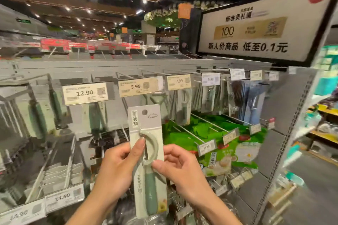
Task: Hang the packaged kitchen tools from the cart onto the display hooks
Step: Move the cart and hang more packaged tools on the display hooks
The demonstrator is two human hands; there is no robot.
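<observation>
My left hand (117, 167) and right hand (182, 168) each pinched a side of the packaged peeler (146, 129), so I held it upright. It sat in front of the display hooks (128, 74), just under the 5.99 price tag (138, 86).

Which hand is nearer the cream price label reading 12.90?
Left. The left hand sits below and slightly right of the cream 12.90 price label; the right hand is farther right, beyond the grey carded peeler pack.

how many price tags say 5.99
2. One 5.99 tag hangs just above the held pack; the other is further right, past the 7.99 tag. The tags beyond it are too blurred to read.
</observation>
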